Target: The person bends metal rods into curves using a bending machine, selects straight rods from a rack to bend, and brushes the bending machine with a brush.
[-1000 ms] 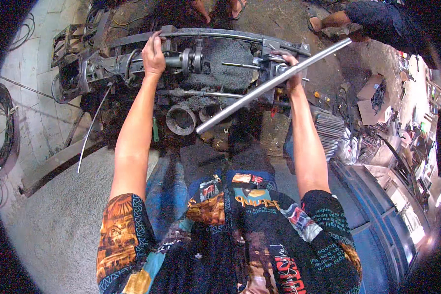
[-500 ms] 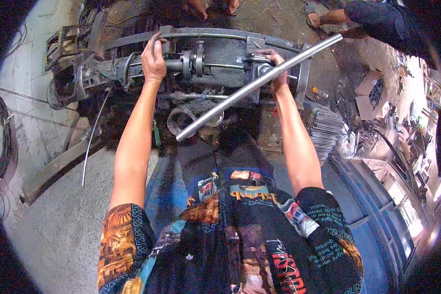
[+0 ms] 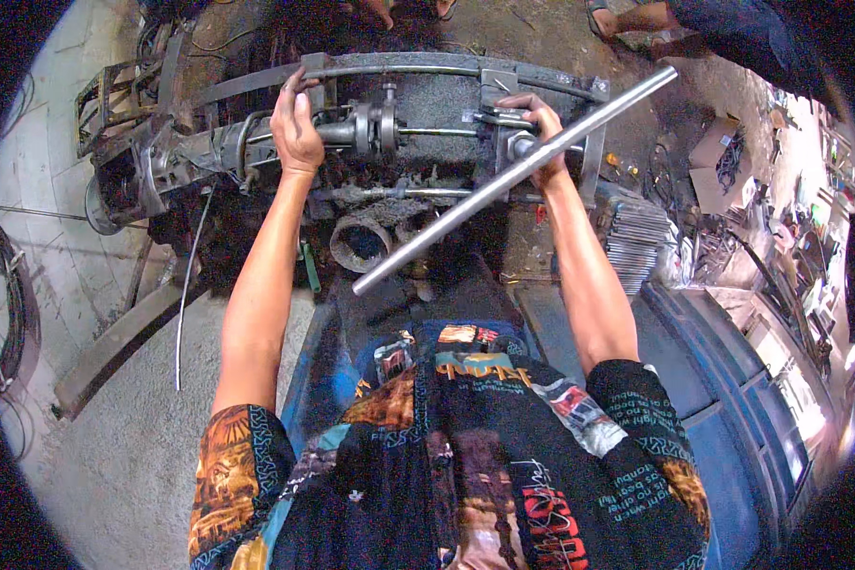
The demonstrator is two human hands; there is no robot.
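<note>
In front of me lies a long metal machine with side rails (image 3: 399, 70) and a dark round flanged collar (image 3: 378, 128) in its middle. My left hand (image 3: 297, 133) lies against the machine's left part, with fingers stretched toward the far rail. Beside a metal block at the right end is my right hand (image 3: 544, 141), its fingers curled over dark metal pieces (image 3: 505, 117). A long bare steel bar (image 3: 446, 224) slants across in front of that hand, near a round fitting (image 3: 521, 144). The bar hides part of the right palm, so its exact grip cannot be made out.
Below the machine are an open round pipe end (image 3: 359, 245) and a green-handled tool (image 3: 309, 266). A thin rod (image 3: 188, 294) slopes down at left. A finned motor housing (image 3: 632, 242) stands at right, near a cardboard box (image 3: 717, 169). Another person's leg (image 3: 641, 19) is at far right.
The whole view has shifted slightly. Both hands keep nearly the same places on the machine, and the steel bar still slants the same way.
</note>
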